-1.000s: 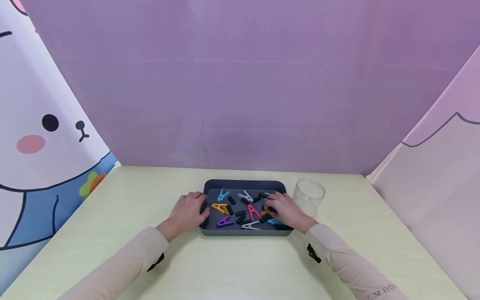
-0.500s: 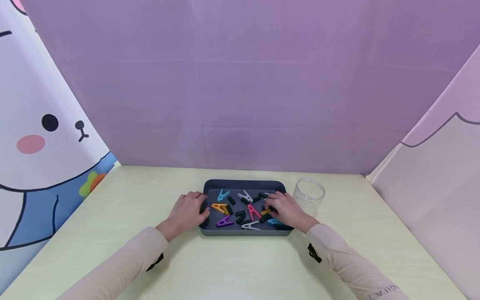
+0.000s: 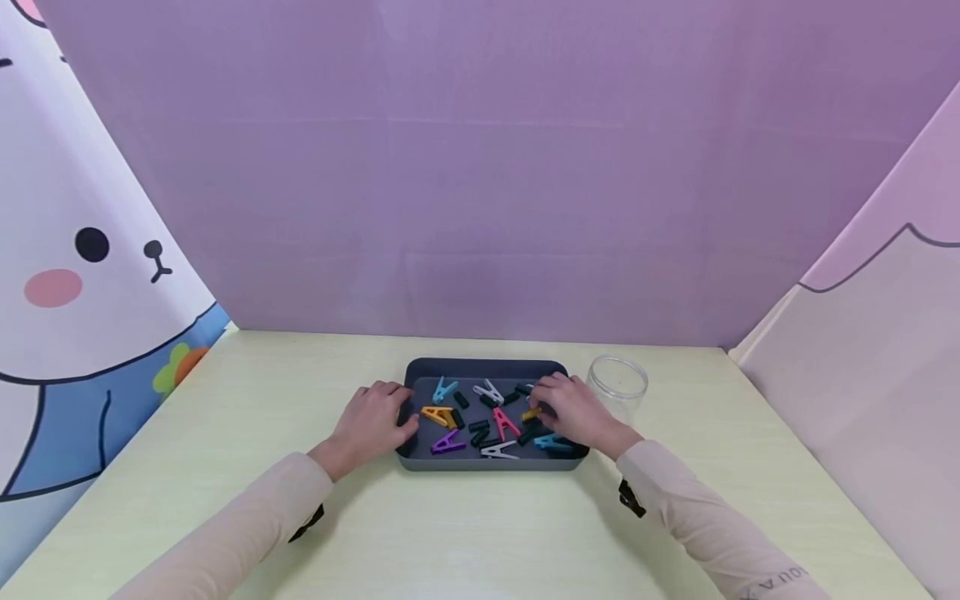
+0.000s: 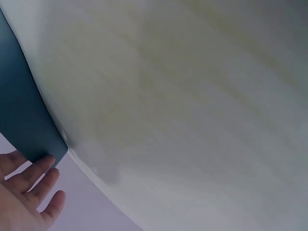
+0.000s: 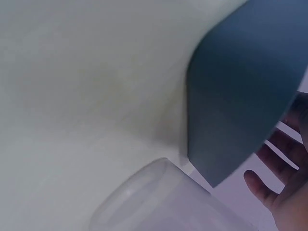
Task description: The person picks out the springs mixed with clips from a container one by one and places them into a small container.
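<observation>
A dark grey tray (image 3: pixel 491 465) holds several plastic clips and small dark ribbed cylinders (image 3: pixel 478 425). My left hand (image 3: pixel 367 421) grips its left wall, thumb inside the rim and fingers outside; in the left wrist view, fingertips lie against the outer wall (image 4: pixel 29 101). My right hand (image 3: pixel 573 410) reaches over the right side and pinches a small yellow clip (image 3: pixel 531 413), mostly hidden by the fingers. Around it lie a red clip (image 3: pixel 504 423), a blue clip (image 3: pixel 551 442), a white clip (image 3: pixel 498 450), a purple clip (image 3: pixel 447 442) and an orange clip (image 3: pixel 437 414).
A clear jar (image 3: pixel 618 379) stands just right of the tray, behind the right wrist; it also shows in the right wrist view as a transparent cylinder (image 5: pixel 163 207). The pale table (image 3: pixel 465 533) ends at a purple cloth backdrop (image 3: pixel 480 208).
My right hand has shifted slightly, and the yellow clip at its fingertips has moved a little toward the tray's back. The left hand stays on the tray. The head view has shifted a touch.
</observation>
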{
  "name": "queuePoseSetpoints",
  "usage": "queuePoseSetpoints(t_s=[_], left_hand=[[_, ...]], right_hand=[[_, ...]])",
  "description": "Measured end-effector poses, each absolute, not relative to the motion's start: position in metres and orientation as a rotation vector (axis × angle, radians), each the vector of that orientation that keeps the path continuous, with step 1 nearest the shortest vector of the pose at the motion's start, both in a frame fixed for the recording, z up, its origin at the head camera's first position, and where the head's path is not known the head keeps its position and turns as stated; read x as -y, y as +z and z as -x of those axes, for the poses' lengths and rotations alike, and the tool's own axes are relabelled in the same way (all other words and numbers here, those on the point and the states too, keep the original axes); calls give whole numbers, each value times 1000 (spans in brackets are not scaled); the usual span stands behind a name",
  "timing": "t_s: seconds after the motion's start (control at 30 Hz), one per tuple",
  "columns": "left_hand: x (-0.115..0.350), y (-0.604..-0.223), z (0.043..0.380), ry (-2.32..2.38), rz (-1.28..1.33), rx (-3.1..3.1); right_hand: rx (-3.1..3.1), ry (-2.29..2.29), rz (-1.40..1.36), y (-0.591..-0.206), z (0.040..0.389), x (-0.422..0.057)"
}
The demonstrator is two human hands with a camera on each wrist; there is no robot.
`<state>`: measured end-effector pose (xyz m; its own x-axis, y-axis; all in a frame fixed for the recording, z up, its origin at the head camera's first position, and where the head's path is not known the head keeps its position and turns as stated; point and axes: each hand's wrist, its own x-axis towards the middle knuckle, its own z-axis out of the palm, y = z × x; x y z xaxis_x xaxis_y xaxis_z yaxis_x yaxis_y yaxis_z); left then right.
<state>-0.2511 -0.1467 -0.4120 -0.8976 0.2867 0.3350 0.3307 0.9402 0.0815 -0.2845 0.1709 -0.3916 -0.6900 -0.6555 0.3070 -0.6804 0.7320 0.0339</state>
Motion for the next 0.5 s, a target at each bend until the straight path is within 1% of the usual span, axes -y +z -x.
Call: queuePoseSetpoints(t_s=[0.5], left_hand=[[150, -412, 255, -253, 485, 2784]], right_hand=[[2670, 185, -991, -363, 283, -175]])
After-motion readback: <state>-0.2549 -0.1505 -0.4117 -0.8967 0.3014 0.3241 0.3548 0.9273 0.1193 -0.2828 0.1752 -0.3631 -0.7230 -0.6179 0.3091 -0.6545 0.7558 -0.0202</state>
